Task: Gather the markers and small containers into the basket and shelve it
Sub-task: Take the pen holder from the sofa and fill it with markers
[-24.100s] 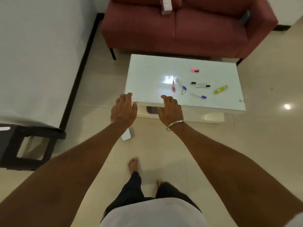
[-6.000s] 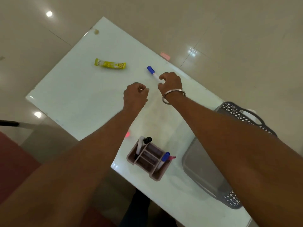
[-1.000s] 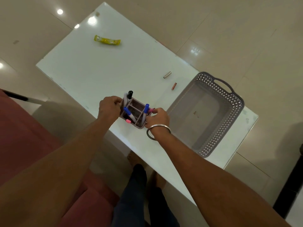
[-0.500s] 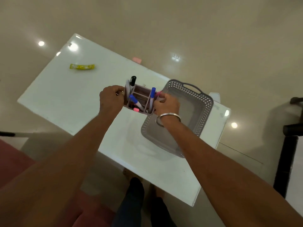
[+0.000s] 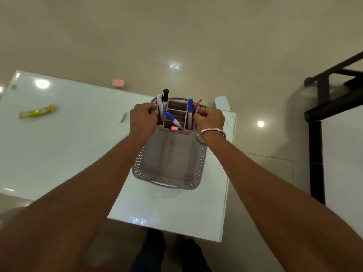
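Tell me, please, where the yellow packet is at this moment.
In the head view, the yellow packet lies on the white table at far left, well left of the small grey stick and the left hand.

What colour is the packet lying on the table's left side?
The packet is yellow; head view.

Left grip (image 5: 142, 119) and right grip (image 5: 209, 119) clasp opposite sides of a divided marker holder (image 5: 176, 111), held upright at the far end of the grey basket (image 5: 169, 169) on the white surface (image 5: 78, 154). Blue, black and pink markers (image 5: 190, 108) stand in its compartments. A yellow packet (image 5: 37, 111) and a small grey cylinder (image 5: 123, 117) lie to the left.
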